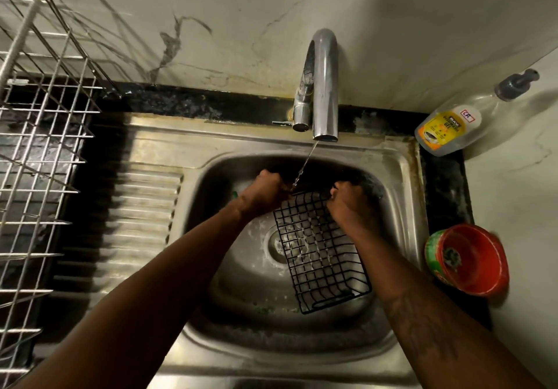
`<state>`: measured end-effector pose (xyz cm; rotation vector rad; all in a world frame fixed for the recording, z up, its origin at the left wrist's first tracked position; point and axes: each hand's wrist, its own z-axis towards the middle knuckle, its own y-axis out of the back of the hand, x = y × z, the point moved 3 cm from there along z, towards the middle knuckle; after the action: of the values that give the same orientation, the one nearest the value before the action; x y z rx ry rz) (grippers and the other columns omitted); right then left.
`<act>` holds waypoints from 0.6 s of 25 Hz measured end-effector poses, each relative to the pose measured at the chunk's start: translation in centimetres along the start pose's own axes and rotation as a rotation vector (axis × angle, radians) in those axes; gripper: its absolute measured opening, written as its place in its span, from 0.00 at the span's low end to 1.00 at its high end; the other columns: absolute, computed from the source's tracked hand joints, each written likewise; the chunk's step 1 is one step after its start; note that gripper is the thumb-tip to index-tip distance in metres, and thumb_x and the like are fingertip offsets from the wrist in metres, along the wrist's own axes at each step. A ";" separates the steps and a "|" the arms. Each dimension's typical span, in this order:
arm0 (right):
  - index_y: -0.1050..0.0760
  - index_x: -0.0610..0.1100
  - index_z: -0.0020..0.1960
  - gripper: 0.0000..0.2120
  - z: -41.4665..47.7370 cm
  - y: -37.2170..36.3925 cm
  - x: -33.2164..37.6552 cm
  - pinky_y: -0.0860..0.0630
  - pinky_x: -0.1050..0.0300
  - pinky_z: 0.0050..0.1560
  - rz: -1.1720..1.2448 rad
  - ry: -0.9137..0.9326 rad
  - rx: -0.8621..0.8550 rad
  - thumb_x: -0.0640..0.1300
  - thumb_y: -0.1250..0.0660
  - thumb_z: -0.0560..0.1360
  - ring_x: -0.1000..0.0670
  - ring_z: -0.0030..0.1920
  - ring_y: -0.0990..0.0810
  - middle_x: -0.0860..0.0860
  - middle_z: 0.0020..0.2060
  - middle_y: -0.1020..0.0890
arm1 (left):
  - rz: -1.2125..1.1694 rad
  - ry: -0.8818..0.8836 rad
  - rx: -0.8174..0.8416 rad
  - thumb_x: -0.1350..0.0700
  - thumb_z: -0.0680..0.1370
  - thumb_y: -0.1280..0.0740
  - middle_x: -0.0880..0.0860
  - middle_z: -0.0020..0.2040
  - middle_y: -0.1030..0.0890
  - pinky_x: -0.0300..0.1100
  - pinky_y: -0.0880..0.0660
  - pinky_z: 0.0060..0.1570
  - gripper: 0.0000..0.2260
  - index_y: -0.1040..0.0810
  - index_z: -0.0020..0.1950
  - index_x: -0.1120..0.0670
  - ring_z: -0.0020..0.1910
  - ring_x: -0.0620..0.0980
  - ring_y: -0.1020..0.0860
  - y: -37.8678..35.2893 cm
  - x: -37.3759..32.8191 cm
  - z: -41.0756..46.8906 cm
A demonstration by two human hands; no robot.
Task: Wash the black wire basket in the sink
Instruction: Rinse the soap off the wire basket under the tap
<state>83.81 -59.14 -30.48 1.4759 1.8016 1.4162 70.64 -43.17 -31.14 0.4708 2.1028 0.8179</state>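
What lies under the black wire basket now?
Through the black wire basket mesh, the wet sink floor and part of the drain show. The left hand and right hand cover its far edge; beneath them is hidden.

Hands: two, left hand [265, 190] and right hand [347, 204]
Black wire basket [317, 246]: one
Sink [401, 177]: one
Tap [323, 86]: one
Soap bottle [450, 129]: one
Red tub [474, 258]: one
Wire rack [39, 147]: one

A gel bottle [447, 129] and red tub [474, 263] sit right, wire rack [45, 136] left.
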 end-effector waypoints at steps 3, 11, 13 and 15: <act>0.19 0.44 0.57 0.08 -0.2 -0.6 0.3 0.23 0.55 0.47 -0.088 0.038 -0.055 0.41 0.33 0.79 0.42 0.53 0.17 0.43 0.52 0.16 | 0.204 -0.095 -0.078 0.59 0.82 0.33 0.58 0.50 0.16 0.39 0.25 0.44 0.08 0.17 0.59 0.59 0.47 0.54 0.17 -0.6 -0.5 -1.1; 0.19 0.41 0.49 0.05 -0.2 -0.7 0.1 0.20 0.57 0.47 -0.036 0.029 -0.036 0.37 0.31 0.75 0.42 0.49 0.17 0.44 0.46 0.16 | 0.072 -0.136 -0.168 0.64 0.79 0.33 0.57 0.44 0.14 0.46 0.24 0.41 0.09 0.14 0.49 0.55 0.45 0.58 0.16 -3.1 -2.3 -0.1; 0.19 0.44 0.52 0.06 -0.2 -0.9 0.2 0.25 0.60 0.45 0.012 0.069 -0.007 0.39 0.31 0.75 0.43 0.49 0.18 0.45 0.48 0.17 | -0.026 -0.110 -0.185 0.56 0.82 0.33 0.57 0.47 0.14 0.44 0.24 0.42 0.08 0.14 0.55 0.54 0.44 0.56 0.16 -2.8 -2.9 0.2; 0.18 0.48 0.57 0.09 -0.4 -1.1 1.0 0.26 0.60 0.45 0.070 0.112 0.028 0.44 0.30 0.77 0.45 0.52 0.18 0.46 0.50 0.16 | 0.015 -0.111 -0.131 0.55 0.83 0.34 0.57 0.49 0.14 0.42 0.27 0.41 0.09 0.15 0.57 0.55 0.46 0.56 0.16 -2.6 -2.4 0.4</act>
<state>82.61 -58.29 -31.05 1.5149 1.8596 1.5419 72.24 -46.25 -31.77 0.4518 1.9323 0.9111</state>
